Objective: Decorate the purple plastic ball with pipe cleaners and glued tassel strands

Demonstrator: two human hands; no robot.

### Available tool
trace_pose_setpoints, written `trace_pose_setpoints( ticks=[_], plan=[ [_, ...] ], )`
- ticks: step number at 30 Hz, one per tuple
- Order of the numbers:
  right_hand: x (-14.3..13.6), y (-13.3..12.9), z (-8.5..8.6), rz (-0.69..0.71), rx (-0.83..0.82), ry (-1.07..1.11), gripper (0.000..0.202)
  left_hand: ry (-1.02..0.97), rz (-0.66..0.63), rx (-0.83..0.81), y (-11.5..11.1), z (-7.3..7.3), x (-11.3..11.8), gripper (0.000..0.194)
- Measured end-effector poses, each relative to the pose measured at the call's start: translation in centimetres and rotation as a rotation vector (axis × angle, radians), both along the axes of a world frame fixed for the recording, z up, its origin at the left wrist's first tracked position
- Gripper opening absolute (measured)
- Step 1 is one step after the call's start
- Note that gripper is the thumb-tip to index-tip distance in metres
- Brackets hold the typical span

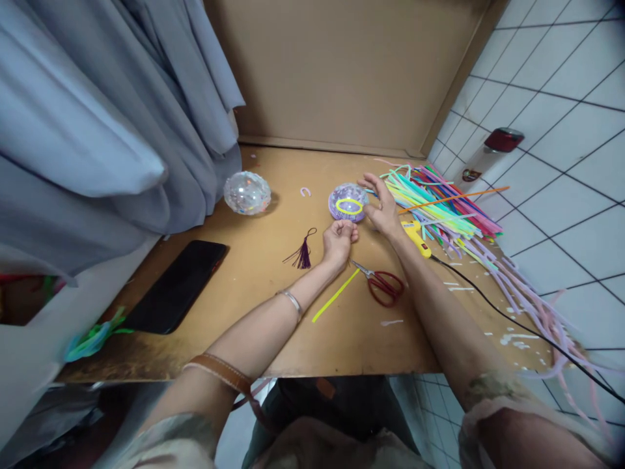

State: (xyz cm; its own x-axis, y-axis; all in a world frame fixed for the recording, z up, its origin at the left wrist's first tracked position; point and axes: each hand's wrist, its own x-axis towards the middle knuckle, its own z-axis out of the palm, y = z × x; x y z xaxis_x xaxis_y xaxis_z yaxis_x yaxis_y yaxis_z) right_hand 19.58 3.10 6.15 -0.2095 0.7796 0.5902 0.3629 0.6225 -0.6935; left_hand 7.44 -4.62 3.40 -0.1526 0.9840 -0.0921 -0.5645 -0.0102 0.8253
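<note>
A purple, clear-topped ball (336, 195) sits on the table in front of me, with a yellow pipe-cleaner loop (349, 213) on its near side. My left hand (338, 242) is closed just below the ball, fingers curled; whatever they pinch is hidden. At the ball's right edge is my right hand (385, 207), its thumb and fingers apart, the thumb close to the loop. Nearer to me lie red-handled scissors (385, 286) and a straight yellow pipe cleaner (336, 296). A dark purple tassel (303, 254) rests left of my left hand.
A clear speckled ball (247, 193) stands at the left, behind a black phone (178, 286). Colourful pipe cleaners (439, 202) are heaped at the right. A yellow glue gun (416, 238), its cord trailing right, lies beside my right forearm. A grey curtain (97, 117) hangs at the left.
</note>
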Motion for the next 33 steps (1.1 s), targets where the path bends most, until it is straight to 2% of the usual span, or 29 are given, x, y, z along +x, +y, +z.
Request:
trace_pose_setpoints(
  ticks=[5, 17, 33],
  plan=[
    [-0.2, -0.3, 0.4, 0.014, 0.034, -0.085, 0.064, 0.035, 0.003, -0.026, 0.1, 0.1, -0.1, 0.021],
    [-0.3, -0.8, 1.2, -0.024, -0.019, -0.177, 0.069, 0.007, 0.025, -0.061, 0.8, 0.1, 0.0, 0.019],
    [-0.3, -0.1, 0.7, -0.039, -0.007, -0.169, 0.062, 0.015, 0.053, -0.066, 1.1, 0.4, 0.0, 0.018]
  ],
)
